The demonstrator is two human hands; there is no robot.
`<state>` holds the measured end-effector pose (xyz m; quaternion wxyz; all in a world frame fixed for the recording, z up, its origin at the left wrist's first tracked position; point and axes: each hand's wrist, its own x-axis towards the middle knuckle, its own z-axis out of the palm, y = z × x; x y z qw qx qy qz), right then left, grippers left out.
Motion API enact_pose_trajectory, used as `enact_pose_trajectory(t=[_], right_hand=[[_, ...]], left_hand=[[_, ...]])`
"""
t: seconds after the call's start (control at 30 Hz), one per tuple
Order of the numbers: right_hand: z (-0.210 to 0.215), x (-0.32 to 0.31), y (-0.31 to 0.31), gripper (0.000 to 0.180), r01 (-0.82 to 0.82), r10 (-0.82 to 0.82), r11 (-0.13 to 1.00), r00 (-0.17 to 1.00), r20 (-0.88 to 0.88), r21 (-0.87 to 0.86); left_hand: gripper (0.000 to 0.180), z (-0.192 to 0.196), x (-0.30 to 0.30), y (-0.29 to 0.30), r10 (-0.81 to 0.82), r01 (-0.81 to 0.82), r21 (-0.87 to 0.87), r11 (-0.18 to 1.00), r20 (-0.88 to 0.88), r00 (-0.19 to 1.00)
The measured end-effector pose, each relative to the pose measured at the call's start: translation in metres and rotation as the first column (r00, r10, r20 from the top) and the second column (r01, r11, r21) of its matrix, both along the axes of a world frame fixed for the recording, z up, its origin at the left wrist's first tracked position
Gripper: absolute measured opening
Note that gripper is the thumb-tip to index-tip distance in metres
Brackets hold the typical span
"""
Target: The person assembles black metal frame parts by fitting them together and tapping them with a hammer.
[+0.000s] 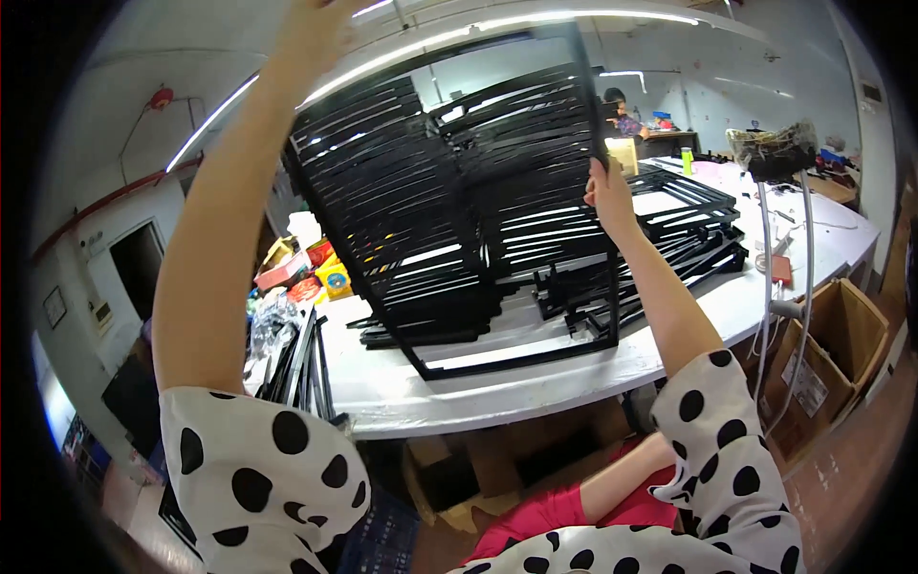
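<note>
A large black rectangular frame [521,364] is tilted up in front of me, its lower edge at the near part of the white table [382,407]. My right hand [604,194] is closed round the frame's right side bar. My left arm reaches high on the left, and my left hand [325,24] is partly cut off by the top edge, so its fingers and any hold are hidden. Inside the frame's outline show many slim black bars [382,191], densely layered. Black bars with brackets [574,297] lie low on the right.
More black frames [693,196] lie stacked on the table at right. Loose bars [304,368] and colourful packages [325,273] sit at left. A stand with metal legs [808,249] rises at right beside a cardboard box [813,364]. Another person [623,117] is in the background.
</note>
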<state>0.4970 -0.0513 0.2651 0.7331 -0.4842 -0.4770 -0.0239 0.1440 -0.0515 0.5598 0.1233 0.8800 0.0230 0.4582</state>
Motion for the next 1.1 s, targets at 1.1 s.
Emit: enact_pose_trajectory(t=[1.1], right_hand=[[0.1, -0.109, 0.006, 0.03, 0.37, -0.275, 0.9, 0.076, 0.958, 0.23]], left_hand=[[0.038, -0.195, -0.183, -0.029, 0.82, -0.831, 0.005, 0.557, -0.166, 0.548]])
